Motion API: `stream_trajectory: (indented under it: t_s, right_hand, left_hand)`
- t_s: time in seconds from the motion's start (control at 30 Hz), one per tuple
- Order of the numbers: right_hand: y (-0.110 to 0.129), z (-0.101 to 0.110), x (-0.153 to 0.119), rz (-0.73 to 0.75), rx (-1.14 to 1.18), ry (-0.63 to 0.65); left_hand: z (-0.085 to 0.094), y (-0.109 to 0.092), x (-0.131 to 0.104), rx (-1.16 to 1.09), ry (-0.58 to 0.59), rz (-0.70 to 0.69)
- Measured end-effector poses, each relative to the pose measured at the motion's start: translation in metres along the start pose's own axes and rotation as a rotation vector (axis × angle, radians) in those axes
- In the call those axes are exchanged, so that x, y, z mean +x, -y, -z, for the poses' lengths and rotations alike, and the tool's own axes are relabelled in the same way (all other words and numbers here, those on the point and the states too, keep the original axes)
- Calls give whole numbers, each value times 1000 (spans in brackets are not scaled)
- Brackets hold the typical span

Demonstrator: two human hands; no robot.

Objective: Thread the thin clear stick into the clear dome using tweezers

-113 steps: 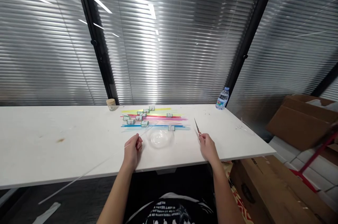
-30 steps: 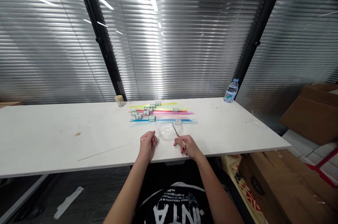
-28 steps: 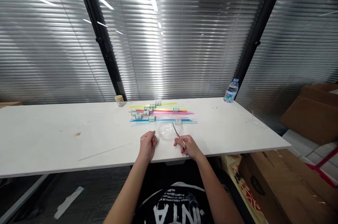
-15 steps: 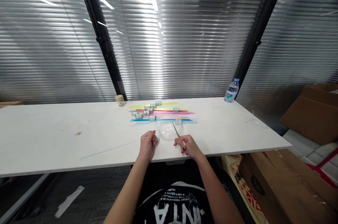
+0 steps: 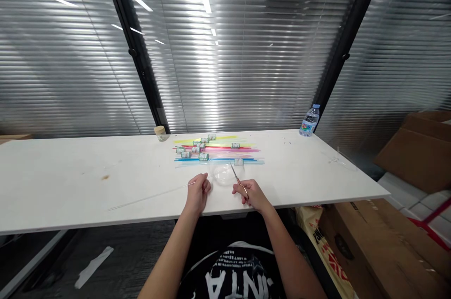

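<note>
- Room: metal slatted blinds (image 5: 225, 78) line the wall behind the white table (image 5: 63, 181); I stand facing both.
- Left hand (image 5: 198, 191): fingers curled closed, pinching a thin clear strand (image 5: 169, 190) above the near table edge. The strand's long end slopes leftward.
- Right hand (image 5: 250, 193): fingers closed about the handles of the scissors (image 5: 235, 174); blades point away from the person. Blade gap: cannot tell.
- Clear round dish (image 5: 220, 181): just beyond the hands, partly behind the scissor blades.
- Coloured strips (image 5: 229, 160): laid crosswise beyond the dish, bearing small paper labels (image 5: 203, 157).
- Rear table edge: lidded jar (image 5: 161, 134) at left; upright water bottle (image 5: 308, 122) at right.
</note>
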State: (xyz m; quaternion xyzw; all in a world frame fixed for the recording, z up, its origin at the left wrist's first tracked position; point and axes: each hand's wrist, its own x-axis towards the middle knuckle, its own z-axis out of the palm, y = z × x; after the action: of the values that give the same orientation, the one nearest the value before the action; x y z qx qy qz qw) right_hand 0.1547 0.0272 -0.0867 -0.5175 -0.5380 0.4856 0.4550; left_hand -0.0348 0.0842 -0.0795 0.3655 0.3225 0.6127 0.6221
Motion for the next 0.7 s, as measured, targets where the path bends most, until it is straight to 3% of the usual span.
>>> stream_trajectory:
  t_s: [0.43,0.7]
  right_hand:
    - [0,-1,-1,-15,15,-24]
    - [0,-2,-1,-18,14,-24]
  left_hand:
    - [0,0,-3,42,52,-77]
    - [-1,2,-2,19,35,-40]
